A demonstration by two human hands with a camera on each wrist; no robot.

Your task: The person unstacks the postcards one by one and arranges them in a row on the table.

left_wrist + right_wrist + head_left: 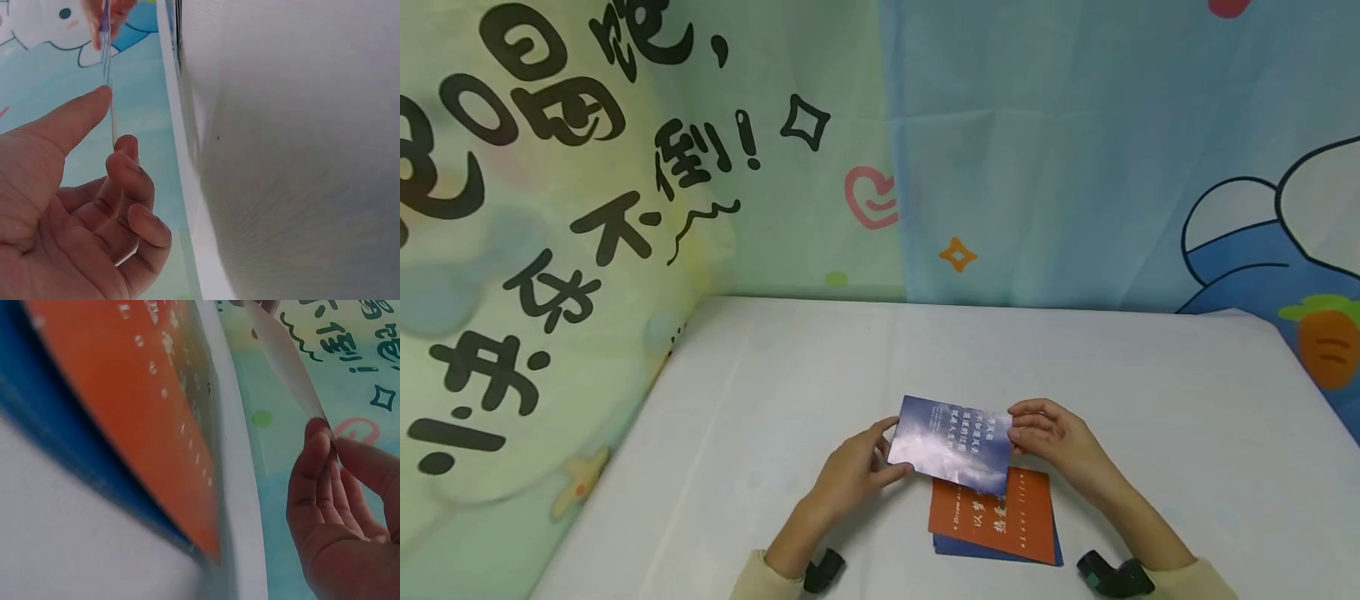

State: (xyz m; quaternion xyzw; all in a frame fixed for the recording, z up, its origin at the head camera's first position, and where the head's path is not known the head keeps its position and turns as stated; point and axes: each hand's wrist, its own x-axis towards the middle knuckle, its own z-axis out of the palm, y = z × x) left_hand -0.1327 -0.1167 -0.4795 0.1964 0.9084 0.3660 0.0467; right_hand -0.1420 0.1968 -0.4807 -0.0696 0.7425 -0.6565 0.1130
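Note:
A purple-blue card [951,442] with white lettering is held up between two hands, tilted over the white table. The left hand [856,467] pinches its left edge between thumb and fingers. At the opposite end, the right hand [1060,442] pinches the upper right edge. In the left wrist view the card [107,56] shows nearly edge-on at the thumb tip. The right wrist view shows the pale back of the card [290,362] between the right thumb and fingers. Below it lies an orange card [1030,517] with white writing, partly covered in the head view, on top of a blue card [970,547].
The white tablecloth [760,450] spreads around the cards. Behind the table hangs a printed blue and green backdrop [1037,167], which continues along the left side with large black characters. Dark camera mounts [823,571] sit at both wrists.

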